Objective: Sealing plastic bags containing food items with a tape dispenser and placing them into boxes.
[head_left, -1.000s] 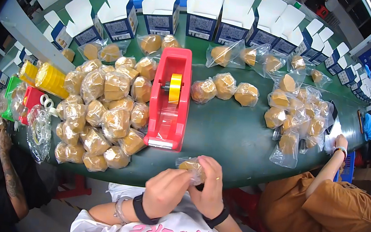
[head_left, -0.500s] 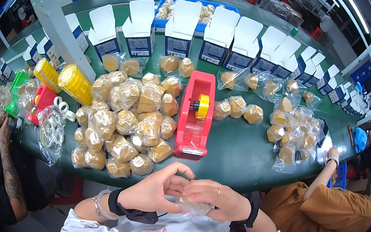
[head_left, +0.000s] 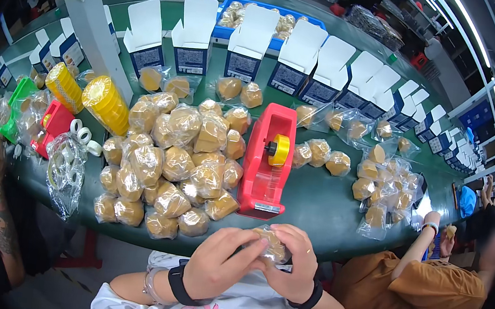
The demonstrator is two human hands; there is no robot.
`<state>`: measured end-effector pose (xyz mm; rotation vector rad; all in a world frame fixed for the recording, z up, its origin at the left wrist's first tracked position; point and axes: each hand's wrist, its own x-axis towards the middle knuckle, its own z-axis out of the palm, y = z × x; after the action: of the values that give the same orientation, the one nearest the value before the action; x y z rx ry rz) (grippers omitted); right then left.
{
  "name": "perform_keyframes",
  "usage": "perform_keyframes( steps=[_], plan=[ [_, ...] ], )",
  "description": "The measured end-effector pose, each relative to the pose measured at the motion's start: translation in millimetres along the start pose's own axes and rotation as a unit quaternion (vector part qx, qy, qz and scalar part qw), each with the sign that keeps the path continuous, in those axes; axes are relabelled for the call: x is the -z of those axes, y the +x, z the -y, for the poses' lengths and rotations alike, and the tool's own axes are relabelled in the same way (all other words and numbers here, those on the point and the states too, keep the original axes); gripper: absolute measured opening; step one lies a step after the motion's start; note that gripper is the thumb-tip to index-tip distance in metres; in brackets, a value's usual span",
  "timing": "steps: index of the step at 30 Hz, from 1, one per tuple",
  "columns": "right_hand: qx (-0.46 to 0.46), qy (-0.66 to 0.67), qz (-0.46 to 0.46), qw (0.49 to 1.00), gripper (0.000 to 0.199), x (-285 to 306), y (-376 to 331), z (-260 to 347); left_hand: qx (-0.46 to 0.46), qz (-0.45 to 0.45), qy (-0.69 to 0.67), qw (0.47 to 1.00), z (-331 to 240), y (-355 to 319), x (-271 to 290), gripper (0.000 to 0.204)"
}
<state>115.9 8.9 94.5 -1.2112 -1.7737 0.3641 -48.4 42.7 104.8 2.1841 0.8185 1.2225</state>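
Between my two hands is a tan faceted piece wrapped in clear plastic [head_left: 274, 244], held just off the table's near edge. My left hand [head_left: 227, 257] presses its fingers on the wrapped piece's left side. My right hand [head_left: 291, 260] grips it from the right, thumb and fingers around it. Right ahead stands a red tape dispenser [head_left: 267, 163] with a yellow-cored roll of clear tape [head_left: 279, 151]. Left of it lies a large pile of similar wrapped pieces [head_left: 175, 164]. Several more wrapped pieces [head_left: 320, 153] sit right of the dispenser.
Open white-and-blue boxes [head_left: 246, 61] line the far side, before a blue crate [head_left: 314, 23]. Yellow tape rolls [head_left: 105, 104] and a bag of white rings [head_left: 65, 169] are at left. A grey post [head_left: 90, 24] rises there. Co-workers sit on both sides; one wears a brown shirt [head_left: 410, 292].
The wrapped piece has been raised forward toward the table, and both hands now hold it from its sides. My view has shifted slightly. At right, the brown-shirted co-worker's arm has moved.
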Motion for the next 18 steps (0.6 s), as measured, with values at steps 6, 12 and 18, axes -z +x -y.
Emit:
perform_keyframes(
  steps=[6,12,18],
  plan=[
    [0.034,-0.018,-0.017,0.999,0.059,5,-6,-3,-0.005,-0.022,-0.003,1.000,0,-10,-13,0.028],
    [0.001,0.051,0.024,0.998,0.061,17,-7,-6,0.148,0.015,-0.112,0.983,-9,-4,-8,0.029],
    [-0.024,0.068,0.000,0.997,0.060,20,-4,-10,0.012,0.059,0.024,0.998,-12,2,-9,0.023]
  ],
)
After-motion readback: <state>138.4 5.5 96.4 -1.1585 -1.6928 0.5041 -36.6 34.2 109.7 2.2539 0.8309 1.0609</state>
